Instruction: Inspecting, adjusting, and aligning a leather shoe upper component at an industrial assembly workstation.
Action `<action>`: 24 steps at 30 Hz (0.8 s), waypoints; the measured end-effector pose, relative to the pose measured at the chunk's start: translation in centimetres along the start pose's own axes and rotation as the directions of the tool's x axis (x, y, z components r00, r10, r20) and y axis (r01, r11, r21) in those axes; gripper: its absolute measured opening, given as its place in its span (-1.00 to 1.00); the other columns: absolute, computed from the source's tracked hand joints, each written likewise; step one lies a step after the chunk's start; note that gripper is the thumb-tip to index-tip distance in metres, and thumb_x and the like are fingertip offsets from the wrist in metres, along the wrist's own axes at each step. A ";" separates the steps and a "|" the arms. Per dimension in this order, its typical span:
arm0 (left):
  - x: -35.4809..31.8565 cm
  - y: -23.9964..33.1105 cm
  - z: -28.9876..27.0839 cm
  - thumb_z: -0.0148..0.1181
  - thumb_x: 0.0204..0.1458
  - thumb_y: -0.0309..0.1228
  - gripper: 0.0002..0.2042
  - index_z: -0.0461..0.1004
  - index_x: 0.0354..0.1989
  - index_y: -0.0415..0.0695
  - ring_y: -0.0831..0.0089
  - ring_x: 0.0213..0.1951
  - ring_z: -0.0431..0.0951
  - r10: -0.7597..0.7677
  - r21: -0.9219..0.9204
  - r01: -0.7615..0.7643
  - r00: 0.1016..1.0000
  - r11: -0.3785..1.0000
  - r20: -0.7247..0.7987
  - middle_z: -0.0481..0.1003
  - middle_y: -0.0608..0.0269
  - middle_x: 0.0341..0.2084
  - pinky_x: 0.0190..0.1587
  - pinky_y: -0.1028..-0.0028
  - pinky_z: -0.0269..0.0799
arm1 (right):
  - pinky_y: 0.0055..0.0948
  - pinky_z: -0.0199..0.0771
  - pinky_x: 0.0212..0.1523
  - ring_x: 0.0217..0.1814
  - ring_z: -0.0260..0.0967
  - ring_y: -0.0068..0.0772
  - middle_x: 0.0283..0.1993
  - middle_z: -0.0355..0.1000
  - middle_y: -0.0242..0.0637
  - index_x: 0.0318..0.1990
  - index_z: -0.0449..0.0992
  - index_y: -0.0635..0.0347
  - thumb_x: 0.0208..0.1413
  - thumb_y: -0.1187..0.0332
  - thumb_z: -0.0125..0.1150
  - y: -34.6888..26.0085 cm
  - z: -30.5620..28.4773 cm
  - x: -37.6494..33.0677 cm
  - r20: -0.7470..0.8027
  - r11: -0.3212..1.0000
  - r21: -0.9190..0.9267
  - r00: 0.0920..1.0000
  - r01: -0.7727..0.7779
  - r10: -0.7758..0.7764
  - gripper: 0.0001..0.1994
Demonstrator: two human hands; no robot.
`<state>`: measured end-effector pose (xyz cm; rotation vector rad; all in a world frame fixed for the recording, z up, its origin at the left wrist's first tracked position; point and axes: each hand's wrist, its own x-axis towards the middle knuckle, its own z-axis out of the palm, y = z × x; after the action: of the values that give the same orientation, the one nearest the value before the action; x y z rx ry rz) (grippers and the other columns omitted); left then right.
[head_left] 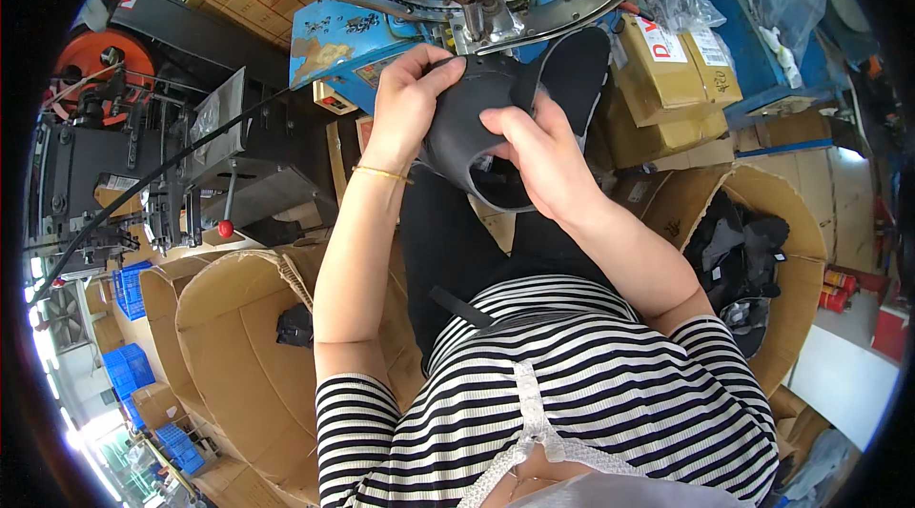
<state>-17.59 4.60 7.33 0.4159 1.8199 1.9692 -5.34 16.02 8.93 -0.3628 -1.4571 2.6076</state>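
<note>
In front of my lap I hold a black, curved, smooth piece [459, 122] with a round opening at its lower end. Its exact kind I cannot make out. A rounded black flap [579, 74] with a pale edge extends from its right side. My left hand [408, 100] pinches the upper left edge between thumb and fingers. With the thumb on the outer face and the fingers partly hidden by the piece, my right hand [548, 157] grips the right side near the opening. Just beyond the top edge stands the metal press head [470, 8] of a machine.
A blue machine body [357, 41] surrounds the press. Taped cardboard boxes [658, 79] stand at the right. A large open carton [805, 270] holds several black pieces; another carton [238, 346] stands at the left. A lever with a red knob [226, 228] juts from machinery.
</note>
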 end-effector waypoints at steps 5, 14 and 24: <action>1.2 0.7 0.6 0.23 -0.01 -0.44 -0.89 0.52 -0.40 -0.23 0.61 -0.50 0.43 -0.118 0.090 0.129 0.986 0.988 -0.115 0.51 0.32 -0.53 -0.43 0.60 0.32 | -0.30 0.62 -0.19 -0.17 0.44 -0.31 -0.11 0.36 -0.18 -0.03 0.28 0.39 0.10 0.50 0.03 -0.8 0.1 1.3 0.012 0.991 0.128 0.999 -0.039 0.038 -0.72; 1.3 -1.4 0.7 0.39 -0.14 -0.26 -0.56 0.32 -0.25 -0.28 0.50 -0.37 0.41 -0.042 0.237 0.118 0.952 0.964 -0.302 0.42 0.20 -0.40 -0.32 0.54 0.37 | -0.34 0.63 -0.28 -0.18 0.43 -0.37 -0.16 0.39 -0.22 -0.06 0.34 0.37 0.11 0.51 0.03 -1.0 -0.5 1.4 -0.019 0.994 0.077 0.996 -0.083 0.084 -0.76; 0.5 -1.6 0.9 0.33 -0.04 -0.41 -0.72 0.34 -0.27 -0.23 0.57 -0.38 0.38 0.090 0.294 0.022 0.928 0.956 -0.362 0.40 0.29 -0.44 -0.34 0.59 0.33 | -0.35 0.51 -0.23 -0.15 0.44 -0.39 -0.10 0.41 -0.21 -0.05 0.33 0.33 0.12 0.46 0.13 -1.1 -0.4 0.8 -0.075 0.986 0.061 0.984 -0.158 0.162 -0.74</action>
<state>-17.43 5.77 5.83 0.1656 2.3746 1.9009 -5.99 17.16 9.57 -0.5938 -1.3814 2.7150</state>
